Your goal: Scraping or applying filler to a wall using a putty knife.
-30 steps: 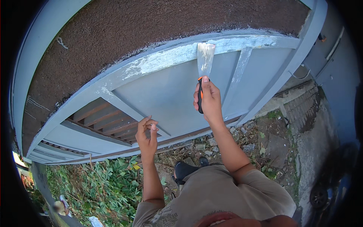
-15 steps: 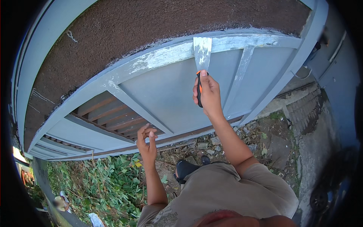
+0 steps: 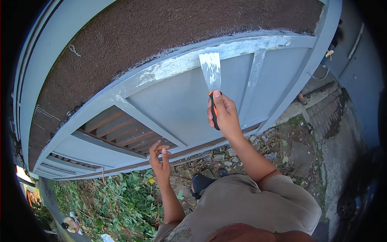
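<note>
Orange-and-black scraper (image 3: 211,78): held blade-up in front of the gate, its tip overlapping the lower part of the top rail (image 3: 173,64); whether the metal is actually touching can't be told from this angle. White stuff is smeared over the blade.
Right hand (image 3: 227,115): fingers (image 3: 210,114) wrapped around the handle, thumb laid along it, so a pretty firm grip.
Left hand (image 3: 160,159): nothing held, fingers loosely curled near the slatted opening (image 3: 121,129); contact with the gate can't be made out.
Rail progress: about halfway, at a guess. White, streaky coverage is seen along the middle and right, kinda uneven.
Rail leftovers: plain grey is seen toward the left end, with just a few flecks where the slanted bar joins, so that stretch looks barely touched.
Upright strip (image 3: 253,76): only patchily whitened, so probably unfinished too.
Grey panel (image 3: 173,105): no obvious white on it, apparently left alone.
Writing: faint print is spotted on the shirt (image 3: 254,205), too blurry to be read; no brand can be picked out on the scraper.
</note>
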A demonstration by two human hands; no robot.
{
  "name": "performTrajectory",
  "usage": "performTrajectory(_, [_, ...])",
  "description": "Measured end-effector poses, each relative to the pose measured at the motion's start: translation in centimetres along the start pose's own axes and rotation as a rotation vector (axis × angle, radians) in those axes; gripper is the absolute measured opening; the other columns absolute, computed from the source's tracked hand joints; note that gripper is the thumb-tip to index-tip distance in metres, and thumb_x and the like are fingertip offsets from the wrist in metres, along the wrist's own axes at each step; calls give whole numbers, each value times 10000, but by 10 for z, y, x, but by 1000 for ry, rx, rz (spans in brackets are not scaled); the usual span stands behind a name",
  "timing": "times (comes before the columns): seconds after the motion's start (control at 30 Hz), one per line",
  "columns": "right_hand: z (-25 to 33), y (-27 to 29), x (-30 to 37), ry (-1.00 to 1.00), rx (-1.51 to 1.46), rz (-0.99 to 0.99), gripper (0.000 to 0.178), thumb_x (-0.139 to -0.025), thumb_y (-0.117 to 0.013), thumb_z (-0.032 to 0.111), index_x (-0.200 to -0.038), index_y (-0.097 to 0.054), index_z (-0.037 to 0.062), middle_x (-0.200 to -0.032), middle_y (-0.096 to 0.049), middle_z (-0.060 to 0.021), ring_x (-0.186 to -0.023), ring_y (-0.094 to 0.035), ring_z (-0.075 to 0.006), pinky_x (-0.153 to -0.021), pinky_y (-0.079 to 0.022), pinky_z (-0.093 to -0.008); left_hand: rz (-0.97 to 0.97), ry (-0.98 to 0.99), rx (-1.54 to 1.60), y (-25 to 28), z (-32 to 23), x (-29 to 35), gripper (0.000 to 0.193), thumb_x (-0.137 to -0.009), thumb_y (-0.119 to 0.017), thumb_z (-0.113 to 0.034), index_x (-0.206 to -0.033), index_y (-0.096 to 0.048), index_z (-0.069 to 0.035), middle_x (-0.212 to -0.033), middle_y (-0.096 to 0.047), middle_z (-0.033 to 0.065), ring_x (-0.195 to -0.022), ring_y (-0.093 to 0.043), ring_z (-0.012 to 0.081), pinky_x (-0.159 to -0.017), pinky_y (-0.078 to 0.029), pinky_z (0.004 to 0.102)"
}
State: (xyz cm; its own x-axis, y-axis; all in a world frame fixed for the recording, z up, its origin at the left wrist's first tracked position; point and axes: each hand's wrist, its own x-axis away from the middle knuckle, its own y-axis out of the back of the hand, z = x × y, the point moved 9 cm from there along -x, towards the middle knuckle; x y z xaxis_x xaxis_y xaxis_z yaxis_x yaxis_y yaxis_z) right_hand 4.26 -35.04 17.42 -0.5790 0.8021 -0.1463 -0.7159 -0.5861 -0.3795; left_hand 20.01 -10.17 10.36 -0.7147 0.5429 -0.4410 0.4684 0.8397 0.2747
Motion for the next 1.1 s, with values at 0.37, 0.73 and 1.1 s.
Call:
performTrajectory(0.37, [20,32,-4,-47,272,12,469,-1078,-481,436,-831,-562,45,-541,-493,-9,-388,-446,-86,-380,-349,-267,-9,0,35,-3,5,4,313,-1043,-565,-153,-1307,-539,12,-936,-705,110,-747,-648,139,-728,-529,290])
performTrajectory(0.73, [24,48,-2,-37,354,-30,474,-1075,-491,429,-827,-579,35,-531,-486,-8,-385,-445,-85,-378,-341,-259,-16,29,58,-1,13,8,322,-1031,-583,-129,-1317,-534,13,-962,-709,118,-792,-647,137,-725,-533,283])
performTrajectory(1.1, [32,55,-9,-95,381,-79,473,-1069,-503,447,-843,-577,37,-531,-481,1,-381,-442,-85,-381,-353,-263,-8,28,49,-5,25,8,330,-1033,-584,-138,-1322,-528,12,-948,-702,104,-771,-648,136,-721,-528,285])
